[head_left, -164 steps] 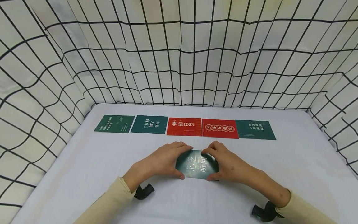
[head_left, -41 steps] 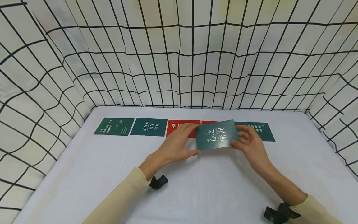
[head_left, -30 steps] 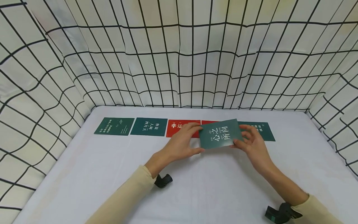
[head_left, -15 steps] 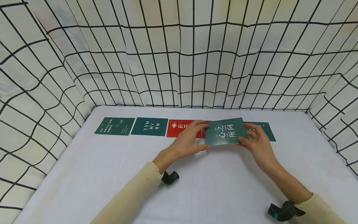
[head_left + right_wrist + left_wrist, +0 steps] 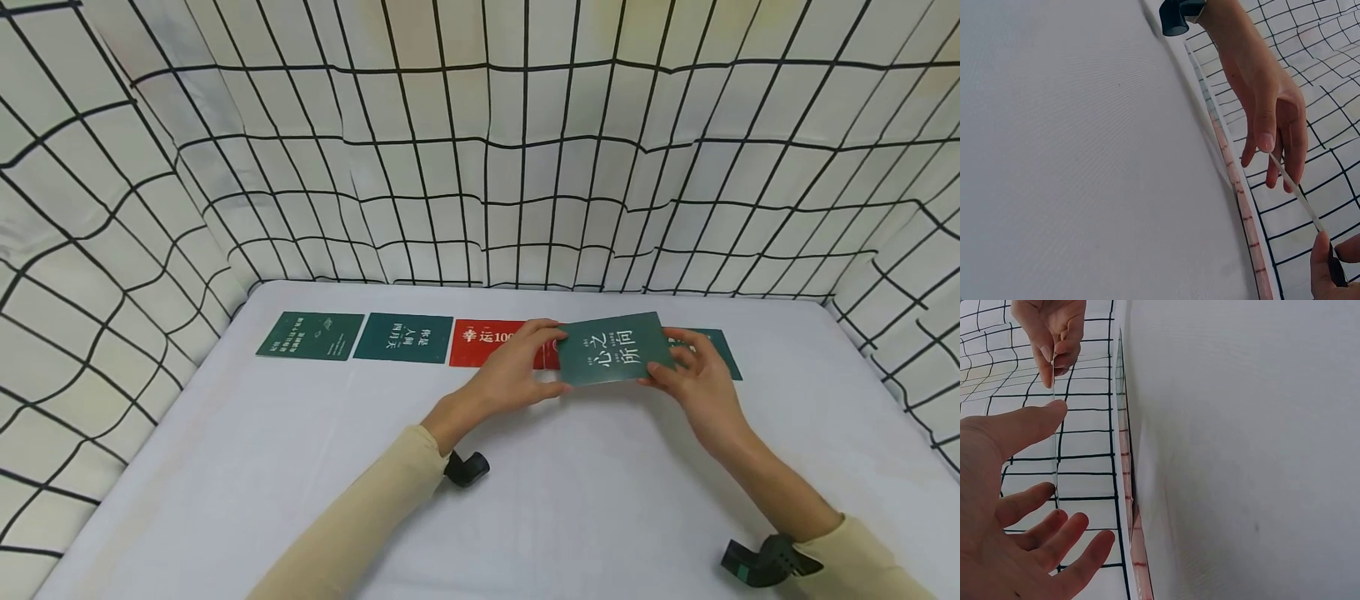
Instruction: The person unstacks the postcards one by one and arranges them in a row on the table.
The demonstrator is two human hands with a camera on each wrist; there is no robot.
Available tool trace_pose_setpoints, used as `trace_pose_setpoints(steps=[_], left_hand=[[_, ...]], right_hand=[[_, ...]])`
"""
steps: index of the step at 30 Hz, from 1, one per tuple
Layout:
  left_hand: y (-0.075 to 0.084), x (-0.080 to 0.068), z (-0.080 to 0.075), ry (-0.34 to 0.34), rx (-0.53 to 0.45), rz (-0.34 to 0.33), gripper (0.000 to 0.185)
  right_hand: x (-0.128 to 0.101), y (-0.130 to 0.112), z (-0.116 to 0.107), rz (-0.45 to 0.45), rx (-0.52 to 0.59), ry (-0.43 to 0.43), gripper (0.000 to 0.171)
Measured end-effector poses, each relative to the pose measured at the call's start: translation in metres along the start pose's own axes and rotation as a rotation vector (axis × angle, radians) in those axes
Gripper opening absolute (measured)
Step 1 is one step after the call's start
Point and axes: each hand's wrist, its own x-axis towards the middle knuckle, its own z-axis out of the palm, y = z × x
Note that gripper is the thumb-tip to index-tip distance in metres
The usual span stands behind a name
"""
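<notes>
Lying at the far left of a row on the white table (image 5: 247,467) is a green card (image 5: 310,335); just right of it sits a second green card (image 5: 402,337), then a red card (image 5: 487,342) printed with white characters, its right end hidden behind the left hand (image 5: 513,375); beyond that a strip of another red card (image 5: 547,360) shows between thumb and fingers; at the row's right end a last green card (image 5: 716,354) peeks out behind the right hand (image 5: 697,382); the cards lie edge to edge along the far side of the table, near the checked cloth wall (image 5: 480,150).

Both hands hold one dark green card (image 5: 615,348) with large white characters, raised off the table and tilted, above the right half of the row; the left hand pinches its left edge, thumb below and fingers on top; the right hand pinches its right edge the same way; the left wrist view shows the held card edge-on as a thin line between thumb and fingers, and the right wrist view shows it as a thin strip running from one hand to the other.

Cream sleeves (image 5: 360,533) cover both forearms; a black camera mount (image 5: 467,467) sits at the left wrist and another (image 5: 761,560) at the right.
</notes>
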Motion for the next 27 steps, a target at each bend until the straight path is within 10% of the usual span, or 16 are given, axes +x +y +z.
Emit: trace_pose_setpoints(steps=[27], left_hand=[[0.0, 0.018, 0.014, 0.012, -0.133, 0.026, 0.074]], right_hand=[[0.003, 0.007, -0.013, -0.008, -0.005, 0.043, 0.069]])
